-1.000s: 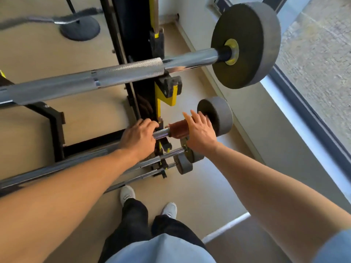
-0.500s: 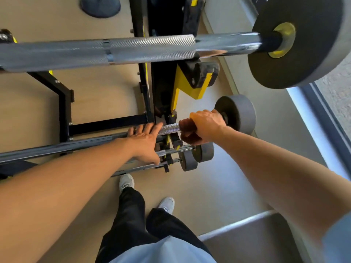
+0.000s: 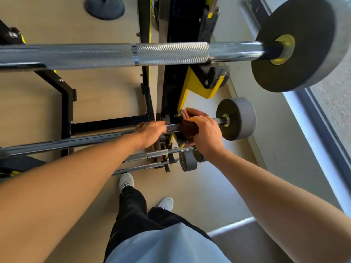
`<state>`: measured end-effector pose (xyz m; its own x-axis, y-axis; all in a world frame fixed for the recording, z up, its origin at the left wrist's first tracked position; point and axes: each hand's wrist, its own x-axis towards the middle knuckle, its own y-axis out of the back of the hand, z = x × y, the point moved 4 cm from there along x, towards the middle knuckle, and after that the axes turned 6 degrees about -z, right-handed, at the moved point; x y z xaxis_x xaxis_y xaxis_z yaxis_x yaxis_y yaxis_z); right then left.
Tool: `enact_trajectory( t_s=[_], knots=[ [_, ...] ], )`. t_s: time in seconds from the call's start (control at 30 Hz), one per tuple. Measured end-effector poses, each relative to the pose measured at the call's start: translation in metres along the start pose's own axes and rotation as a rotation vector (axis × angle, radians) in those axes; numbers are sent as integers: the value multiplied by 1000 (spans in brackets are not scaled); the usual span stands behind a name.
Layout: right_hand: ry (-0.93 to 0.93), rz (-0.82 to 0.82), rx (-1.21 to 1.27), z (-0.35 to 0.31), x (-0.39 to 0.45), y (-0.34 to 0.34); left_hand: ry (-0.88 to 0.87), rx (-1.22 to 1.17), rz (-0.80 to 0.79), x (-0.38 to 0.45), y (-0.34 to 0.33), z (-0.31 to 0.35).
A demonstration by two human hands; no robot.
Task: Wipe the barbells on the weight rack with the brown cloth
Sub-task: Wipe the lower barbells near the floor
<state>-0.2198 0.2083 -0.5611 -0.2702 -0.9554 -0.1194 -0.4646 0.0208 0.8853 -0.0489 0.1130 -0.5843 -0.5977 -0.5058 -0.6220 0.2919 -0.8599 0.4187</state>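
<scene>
The second barbell (image 3: 57,144) lies across the black and yellow rack (image 3: 191,88), with a small grey plate (image 3: 237,118) at its right end. A brown cloth (image 3: 188,128) is wrapped round this bar just right of the rack upright. My right hand (image 3: 206,132) grips the cloth and the bar together, fingers curled over the top. My left hand (image 3: 150,130) rests on the same bar left of the upright, blurred, fingers laid over it. The top barbell (image 3: 114,55) with its big plate (image 3: 296,44) hangs above.
Two thinner barbells (image 3: 152,154) with small plates (image 3: 188,161) sit lower on the rack. A round black base (image 3: 104,7) stands on the floor at the back. A window frame (image 3: 311,118) runs along the right. My feet (image 3: 126,182) stand close below the rack.
My right hand has closed round the cloth and slid it left along the bar toward the upright. The left hand loosened from a grip to resting on the bar. The camera leaned closer.
</scene>
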Motion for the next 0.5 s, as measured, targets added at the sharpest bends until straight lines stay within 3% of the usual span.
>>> enact_trajectory(
  t_s=[0.13, 0.17, 0.23, 0.3, 0.33, 0.4, 0.5],
  knots=[
    [55, 243, 265, -36, -41, 23, -78, -520, 452, -28, 2, 2],
    [113, 287, 333, -47, -51, 25, -57, -671, 421, -33, -3, 2],
    [207, 256, 448, -65, -65, 19, -17, -1031, 65, -40, -21, 4],
    [251, 129, 504, -82, -69, 8, 6, -1201, -218, -57, -25, 13],
    [279, 89, 509, -91, -71, 0, 13, -1244, -241, -63, -21, 12],
    [331, 137, 476, -106, -76, -13, 58, -1235, -138, -73, -8, 7],
    [151, 179, 552, -110, -83, -34, 31, -1237, 42, -86, 12, -3]
  ],
)
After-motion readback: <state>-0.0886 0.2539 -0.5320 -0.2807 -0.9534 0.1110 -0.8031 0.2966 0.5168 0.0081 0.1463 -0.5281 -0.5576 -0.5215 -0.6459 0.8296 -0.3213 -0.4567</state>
